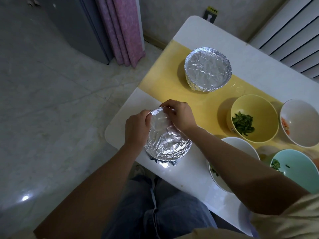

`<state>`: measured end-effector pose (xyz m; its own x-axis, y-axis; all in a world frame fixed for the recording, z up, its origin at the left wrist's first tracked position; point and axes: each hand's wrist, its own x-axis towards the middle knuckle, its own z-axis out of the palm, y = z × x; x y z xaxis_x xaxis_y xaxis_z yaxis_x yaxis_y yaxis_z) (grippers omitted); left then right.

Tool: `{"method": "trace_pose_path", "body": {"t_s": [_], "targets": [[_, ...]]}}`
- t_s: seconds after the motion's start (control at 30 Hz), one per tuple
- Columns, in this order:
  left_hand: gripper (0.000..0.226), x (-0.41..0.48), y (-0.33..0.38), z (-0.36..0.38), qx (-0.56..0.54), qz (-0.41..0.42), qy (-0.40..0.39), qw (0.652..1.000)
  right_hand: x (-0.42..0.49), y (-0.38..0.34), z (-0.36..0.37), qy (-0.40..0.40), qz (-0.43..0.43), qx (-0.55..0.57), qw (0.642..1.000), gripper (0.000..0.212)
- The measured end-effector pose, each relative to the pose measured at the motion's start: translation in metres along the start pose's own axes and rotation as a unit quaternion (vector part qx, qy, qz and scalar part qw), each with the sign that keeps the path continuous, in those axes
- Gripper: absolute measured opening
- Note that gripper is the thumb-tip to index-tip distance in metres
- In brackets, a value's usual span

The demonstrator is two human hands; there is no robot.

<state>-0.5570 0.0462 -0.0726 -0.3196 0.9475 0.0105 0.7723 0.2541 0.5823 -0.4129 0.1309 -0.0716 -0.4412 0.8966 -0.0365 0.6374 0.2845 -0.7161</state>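
Observation:
A bowl covered in crinkled aluminium foil [170,144] stands near the table's left corner, close to me. My left hand [136,130] pinches the foil at the bowl's far left rim. My right hand [179,116] pinches the foil at the far rim, its fingers curled over the edge. The bowl's contents are hidden under the foil. A second foil-covered bowl [208,69] stands farther back on the yellow strip.
The white table [189,173] has a yellow runner [165,85] across it. To the right stand a yellow bowl [259,107] of green vegetable strips, a white bowl [303,125] with orange bits, another white bowl [241,144] and a pale green bowl [298,168]. The floor lies left.

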Motion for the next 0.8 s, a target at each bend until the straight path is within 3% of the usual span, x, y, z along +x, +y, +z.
{"method": "trace_pose_path", "body": {"t_s": [0.17,0.37,0.5,0.63,0.8], "targets": [[0.019,0.001,0.000,-0.001,0.017,-0.002,0.008,1.000,0.001,0.001,0.003,-0.004,-0.010,-0.007,1.000,0.019],[0.030,-0.004,0.000,-0.008,-0.075,-0.045,-0.025,0.996,0.000,0.003,0.002,0.003,-0.016,0.002,1.000,0.020],[0.033,-0.011,-0.008,-0.017,-0.102,-0.052,-0.042,0.993,-0.008,-0.012,0.001,0.073,-0.085,-0.011,0.994,0.026],[0.025,-0.018,-0.021,-0.020,-0.081,-0.072,-0.008,0.994,-0.042,-0.041,0.006,0.081,-0.159,-0.008,0.984,0.007],[0.020,-0.037,-0.025,-0.029,-0.055,-0.123,0.011,0.991,-0.103,-0.052,0.027,-0.006,-0.166,-0.097,0.981,0.040]]}}
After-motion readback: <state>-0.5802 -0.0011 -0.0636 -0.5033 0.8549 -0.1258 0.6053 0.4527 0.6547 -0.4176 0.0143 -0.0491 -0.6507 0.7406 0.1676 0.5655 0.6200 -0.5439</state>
